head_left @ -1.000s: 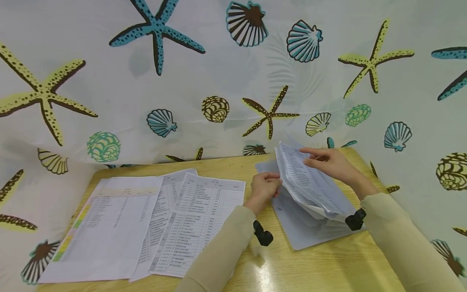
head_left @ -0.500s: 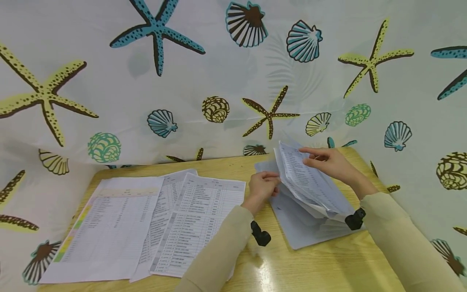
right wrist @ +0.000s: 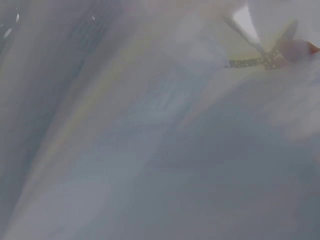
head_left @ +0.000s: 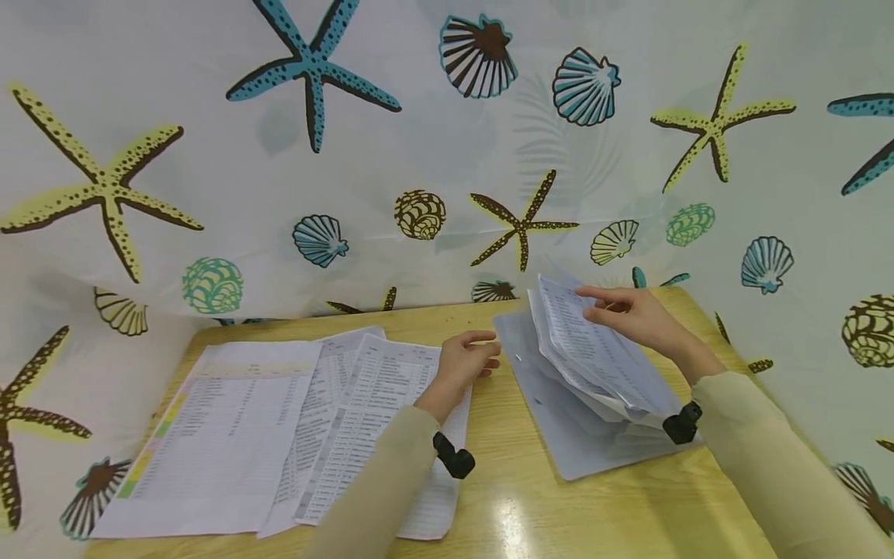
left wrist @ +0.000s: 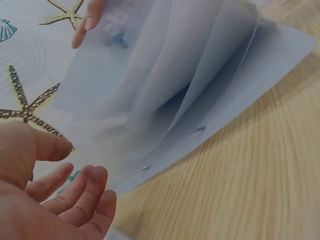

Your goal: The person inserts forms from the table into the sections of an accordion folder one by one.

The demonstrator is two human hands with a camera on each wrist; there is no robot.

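A grey-blue display book (head_left: 580,458) with clear pockets lies open on the right side of the table, a thick bundle of its leaves raised at a slant. Printed rows show on the upper pocket page (head_left: 576,330). My right hand (head_left: 646,322) holds the raised leaves by their upper edge; in the left wrist view its fingertips (left wrist: 90,22) show at that edge. Hazy plastic fills most of the right wrist view. My left hand (head_left: 466,365) hovers left of the display book, fingers loosely bent and holding nothing; its palm (left wrist: 35,200) shows in the left wrist view.
Printed sheets lie overlapping on the left: one with coloured side strips (head_left: 209,435), one partly covered (head_left: 335,365), and one (head_left: 370,419) beneath my left forearm. A cloth (head_left: 391,116) with starfish and shells hangs behind the wooden table (head_left: 517,512).
My left hand has let go of the leaves' left edge and moved left, toward the loose sheets. The right hand stays in place with the leaves raised. The head view has shifted slightly.
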